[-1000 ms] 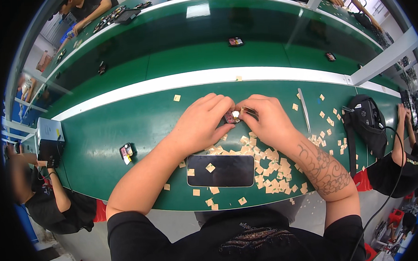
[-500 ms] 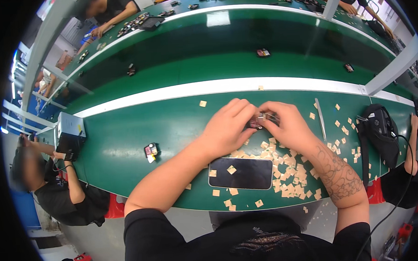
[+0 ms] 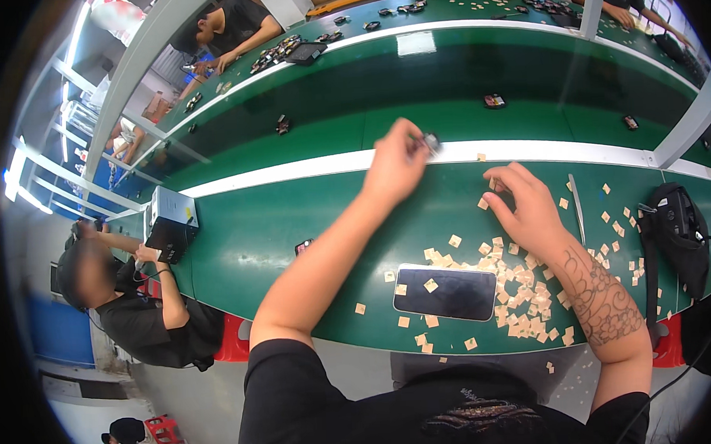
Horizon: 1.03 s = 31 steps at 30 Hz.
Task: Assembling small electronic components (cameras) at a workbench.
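My left hand (image 3: 398, 166) reaches over the white rail at the table's far edge. Its fingers are closed on a small dark electronic part (image 3: 431, 144), partly blurred. Nearer the table's middle, my right hand (image 3: 524, 207) is open, thumb and forefinger apart. One small beige square (image 3: 493, 183) is by its fingertips; I cannot tell if it touches them. Another beige square (image 3: 482, 204) is beside the thumb. Below that hand a loose pile of beige squares (image 3: 525, 294) spreads around a phone (image 3: 454, 294) with a dark screen. Behind my left forearm a second dark part (image 3: 303, 246) is partly hidden.
Beyond the white rail (image 3: 290, 171) runs a green belt (image 3: 351, 131) with a few dark parts. To the right lie a silver blade-like tool (image 3: 577, 208) and a black bag (image 3: 677, 232). A box-shaped device (image 3: 173, 222) stands left, beside a seated co-worker (image 3: 137, 303).
My hands have come apart. The left has carried the part forward and left over the rail; the right has opened over the table. The whole view has shifted.
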Available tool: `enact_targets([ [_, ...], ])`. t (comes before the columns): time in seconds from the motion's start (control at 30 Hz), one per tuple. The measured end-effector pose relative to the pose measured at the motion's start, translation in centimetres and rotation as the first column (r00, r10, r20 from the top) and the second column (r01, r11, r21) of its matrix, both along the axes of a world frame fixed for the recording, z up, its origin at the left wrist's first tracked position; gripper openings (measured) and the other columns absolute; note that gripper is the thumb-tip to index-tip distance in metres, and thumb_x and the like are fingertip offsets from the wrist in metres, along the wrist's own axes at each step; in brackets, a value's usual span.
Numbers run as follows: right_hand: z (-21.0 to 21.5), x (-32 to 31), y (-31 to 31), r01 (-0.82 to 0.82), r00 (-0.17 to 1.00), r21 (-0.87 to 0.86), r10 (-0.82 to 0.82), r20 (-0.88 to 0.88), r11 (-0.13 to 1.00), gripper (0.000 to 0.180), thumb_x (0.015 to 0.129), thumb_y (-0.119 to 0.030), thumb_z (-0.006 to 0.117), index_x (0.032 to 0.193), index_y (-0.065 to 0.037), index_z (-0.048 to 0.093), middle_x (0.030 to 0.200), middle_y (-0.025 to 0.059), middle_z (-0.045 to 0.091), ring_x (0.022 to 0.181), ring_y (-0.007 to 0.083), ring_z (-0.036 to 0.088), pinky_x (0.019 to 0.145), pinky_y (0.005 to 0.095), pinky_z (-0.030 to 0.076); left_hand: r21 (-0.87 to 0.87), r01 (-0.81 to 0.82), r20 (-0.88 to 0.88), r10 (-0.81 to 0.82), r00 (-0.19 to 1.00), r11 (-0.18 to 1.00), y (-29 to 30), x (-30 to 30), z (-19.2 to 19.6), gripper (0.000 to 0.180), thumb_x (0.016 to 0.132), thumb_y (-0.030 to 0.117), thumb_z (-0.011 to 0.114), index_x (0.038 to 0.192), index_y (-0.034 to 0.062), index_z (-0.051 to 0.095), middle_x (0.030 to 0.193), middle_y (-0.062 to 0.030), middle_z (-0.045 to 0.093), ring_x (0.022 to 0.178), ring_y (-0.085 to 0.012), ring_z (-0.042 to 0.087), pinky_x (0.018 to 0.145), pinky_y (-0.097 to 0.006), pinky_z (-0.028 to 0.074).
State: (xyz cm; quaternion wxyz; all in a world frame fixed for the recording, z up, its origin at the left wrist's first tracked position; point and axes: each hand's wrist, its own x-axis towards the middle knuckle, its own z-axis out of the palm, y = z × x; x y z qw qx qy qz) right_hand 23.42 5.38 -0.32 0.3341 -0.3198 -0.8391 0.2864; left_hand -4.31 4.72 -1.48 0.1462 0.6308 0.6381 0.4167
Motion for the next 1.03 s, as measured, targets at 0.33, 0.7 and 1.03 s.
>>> enact_targets([
  [0.33,-0.6,0.0,0.4,-0.017,0.998,0.06,0.013,0.061,0.998,0.014,0.104,-0.005,0.06,0.116,-0.003,0.067,0.103,0.0151,0.064,0.091,0.0392,0.069,0.078,0.046,0.056,0.186,-0.554,-0.535,0.557,0.635,0.811,3.7,-16.8,-1.3,0.054,0.089,0.027,0.083,0.133,0.0048,0.06,0.121,-0.0205,0.069,0.118,-0.0438,0.065,0.098,-0.052,0.056],
  [0.7,-0.7,-0.5,0.1,-0.1,0.995,0.089,0.099,0.008,0.991,0.013,0.102,-0.006,0.065,0.114,-0.007,0.07,0.096,0.0116,0.058,0.081,0.0344,0.065,0.07,0.0432,0.052,0.093,-0.708,-0.459,0.661,0.593,0.7,5.4,-26.6,-2.6,0.056,0.089,0.012,0.081,0.141,0.0069,0.058,0.129,-0.0264,0.069,0.123,-0.0477,0.065,0.103,-0.056,0.056],
  [1.03,-0.5,0.3,0.8,-0.096,0.995,0.139,0.099,-0.011,0.986,0.01,0.096,-0.007,0.069,0.106,-0.006,0.07,0.096,0.0137,0.066,0.084,0.039,0.07,0.072,0.0463,0.057,0.002,0.274,-0.084,-0.273,0.958,0.962,-0.9,2.0,0.4,0.066,0.092,0.01,0.082,0.151,0.0106,0.052,0.116,-0.0136,0.074,0.115,-0.0258,0.072,0.098,-0.042,0.055],
])
